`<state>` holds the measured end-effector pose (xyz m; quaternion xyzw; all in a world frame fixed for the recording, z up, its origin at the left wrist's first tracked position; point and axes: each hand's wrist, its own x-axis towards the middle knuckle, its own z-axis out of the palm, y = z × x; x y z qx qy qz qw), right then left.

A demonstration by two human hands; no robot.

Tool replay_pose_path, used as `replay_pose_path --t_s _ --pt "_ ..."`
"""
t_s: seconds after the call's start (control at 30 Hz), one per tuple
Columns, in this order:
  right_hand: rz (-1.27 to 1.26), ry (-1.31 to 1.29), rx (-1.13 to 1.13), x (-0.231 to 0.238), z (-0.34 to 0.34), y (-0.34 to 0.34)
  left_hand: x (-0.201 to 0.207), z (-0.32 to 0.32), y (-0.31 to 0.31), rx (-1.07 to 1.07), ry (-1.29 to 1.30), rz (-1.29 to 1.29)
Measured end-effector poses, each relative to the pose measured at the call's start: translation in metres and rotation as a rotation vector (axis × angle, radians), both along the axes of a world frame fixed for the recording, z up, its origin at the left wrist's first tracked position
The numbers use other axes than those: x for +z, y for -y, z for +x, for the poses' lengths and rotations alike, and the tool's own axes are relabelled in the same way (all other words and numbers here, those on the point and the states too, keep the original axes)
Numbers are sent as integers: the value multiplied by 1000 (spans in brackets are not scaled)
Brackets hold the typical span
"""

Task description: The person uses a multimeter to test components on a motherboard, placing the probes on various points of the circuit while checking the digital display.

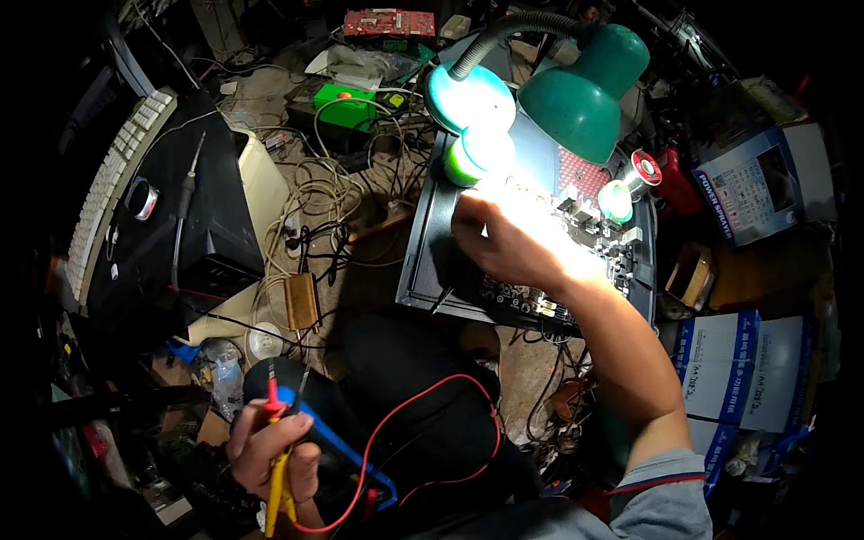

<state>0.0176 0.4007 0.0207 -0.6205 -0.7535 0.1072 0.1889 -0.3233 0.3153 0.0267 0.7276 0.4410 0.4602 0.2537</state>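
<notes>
A green desk lamp (580, 94) lights the circuit board (589, 225) under the right hand (517, 243); its grip cannot be told. The left hand (270, 445) is closed around 2 probes (274, 432) beside a blue multimeter (337, 436).

The right hand (508, 241) reaches forward on an outstretched bare forearm, fingers apparently curled downward though glare washes them out, while the left hand (270, 450) stays low, fingers closed in a grip.
</notes>
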Motion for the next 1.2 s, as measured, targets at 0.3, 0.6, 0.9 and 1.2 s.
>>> replay_pose_path --t_s 0.3,0.6,0.9,1.2 --pt "128 130 47 -18 2 -8 -15 54 -45 -196 131 -37" --pt "258 -494 -18 25 -2 121 -35 83 -79 -405 349 -191" --pt "152 -1018 -158 -71 -81 177 -42 99 -67 -491 373 -171" --pt "243 -984 -94 -90 -84 174 -45 96 -63 -444 346 -143"
